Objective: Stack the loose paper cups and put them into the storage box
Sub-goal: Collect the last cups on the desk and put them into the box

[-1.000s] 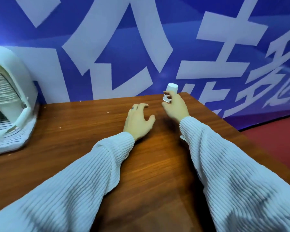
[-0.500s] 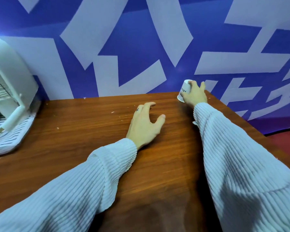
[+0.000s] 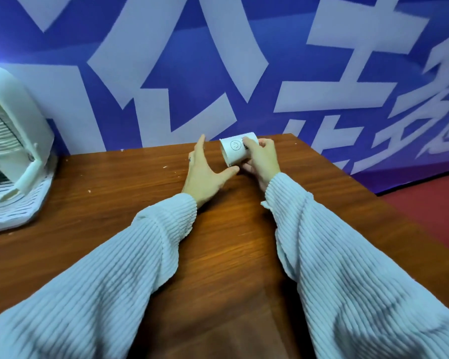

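— What sits at the far left?

— A white storage box (image 3: 16,156) on the wooden table (image 3: 130,203), cut off by the frame edge. Ribbed white rims show inside its opening (stacked cups, probably, but too blurred to count).

— And the left hand?

— The left hand (image 3: 205,169) is spread wide, fingers straight and pointing away, thumb stretched toward the right. The thumb tip reaches just under the lower rim of the paper cup (image 3: 235,150) — whether it actually touches, I cannot tell. It holds nothing.

— So who has the cup?

— The right hand (image 3: 262,161). Its fingers curl over the top of the cup and the thumb comes up from below, so the cup is gripped between them, tipped on its side with its mouth toward the left hand, above the far middle of the table near the blue wall (image 3: 166,73).

— What stays hidden?

— The cup's far end is covered by the right fingers; a smiley mark shows on its side, the print beside it unreadable. Both forearms wear pale ribbed sleeves (image 3: 114,281), cut off at the bottom.
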`<state>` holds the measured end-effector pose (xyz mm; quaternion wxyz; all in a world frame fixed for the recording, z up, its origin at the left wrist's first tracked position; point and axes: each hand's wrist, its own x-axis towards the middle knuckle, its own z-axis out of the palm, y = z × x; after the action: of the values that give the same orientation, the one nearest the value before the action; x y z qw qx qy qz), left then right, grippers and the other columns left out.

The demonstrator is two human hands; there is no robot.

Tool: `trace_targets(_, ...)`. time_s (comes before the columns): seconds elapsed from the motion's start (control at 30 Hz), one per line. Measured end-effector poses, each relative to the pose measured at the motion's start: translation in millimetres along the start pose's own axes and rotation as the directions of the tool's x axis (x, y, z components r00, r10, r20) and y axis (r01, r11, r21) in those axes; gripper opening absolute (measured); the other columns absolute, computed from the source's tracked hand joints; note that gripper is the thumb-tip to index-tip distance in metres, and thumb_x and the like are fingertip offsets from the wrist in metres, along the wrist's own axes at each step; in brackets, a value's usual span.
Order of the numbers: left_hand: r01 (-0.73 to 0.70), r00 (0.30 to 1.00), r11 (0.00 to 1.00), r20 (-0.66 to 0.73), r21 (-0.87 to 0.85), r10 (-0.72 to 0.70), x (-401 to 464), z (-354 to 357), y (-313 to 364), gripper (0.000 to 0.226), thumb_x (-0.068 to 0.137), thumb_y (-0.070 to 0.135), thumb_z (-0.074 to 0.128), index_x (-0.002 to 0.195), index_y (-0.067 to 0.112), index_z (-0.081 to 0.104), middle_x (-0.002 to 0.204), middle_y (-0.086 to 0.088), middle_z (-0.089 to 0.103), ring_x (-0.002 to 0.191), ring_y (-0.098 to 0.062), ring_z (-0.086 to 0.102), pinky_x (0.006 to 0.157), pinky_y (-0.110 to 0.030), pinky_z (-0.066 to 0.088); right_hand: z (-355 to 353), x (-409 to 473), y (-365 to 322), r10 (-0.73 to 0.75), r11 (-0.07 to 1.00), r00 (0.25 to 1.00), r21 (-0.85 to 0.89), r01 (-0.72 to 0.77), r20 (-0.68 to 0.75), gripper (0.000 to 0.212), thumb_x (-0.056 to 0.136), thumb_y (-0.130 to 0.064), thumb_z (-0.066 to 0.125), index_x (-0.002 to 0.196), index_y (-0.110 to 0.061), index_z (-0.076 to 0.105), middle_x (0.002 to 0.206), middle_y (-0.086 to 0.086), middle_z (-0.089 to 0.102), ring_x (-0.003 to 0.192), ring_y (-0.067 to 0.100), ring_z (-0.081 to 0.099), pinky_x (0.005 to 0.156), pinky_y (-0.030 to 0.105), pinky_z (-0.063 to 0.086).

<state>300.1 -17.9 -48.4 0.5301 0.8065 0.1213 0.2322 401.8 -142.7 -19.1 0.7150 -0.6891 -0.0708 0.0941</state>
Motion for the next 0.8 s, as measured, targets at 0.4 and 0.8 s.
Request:
trace_targets(0.4,-0.091,0.986,0.981,-0.125,0.172,0.113,-36.0,-122.9,35.8,0.074,0.079,0.032,0.082,0.141,0.018,0.043,0.138,-0.002,0.046,0.117,-0.013,0.051,0.091,-0.021,0.042,72.2,-91.6,-33.8,0.17,0.985,0.933,-0.032,-0.168,0.317,0.042,0.098,-0.039,0.066,0.135,-0.022,0.056,0.134,0.01,0.06,0.118,0.028,0.064,0.102,0.045,0.056)
trace_targets(0.8,-0.011,0.894,0.965,-0.429,0.262,0.127,-100.3,-295.5,51.0,0.081,0.067,0.047,0.069,0.139,0.014,0.053,0.134,-0.01,0.051,0.124,-0.02,0.051,0.102,-0.026,0.039,228.6,-170.8,-64.5,-0.429,0.764,0.688,-0.173,0.622,0.585,0.073,0.091,-0.021,0.076,0.154,-0.029,0.04,0.145,0.004,0.05,0.127,0.017,0.054,0.1,0.03,0.05)
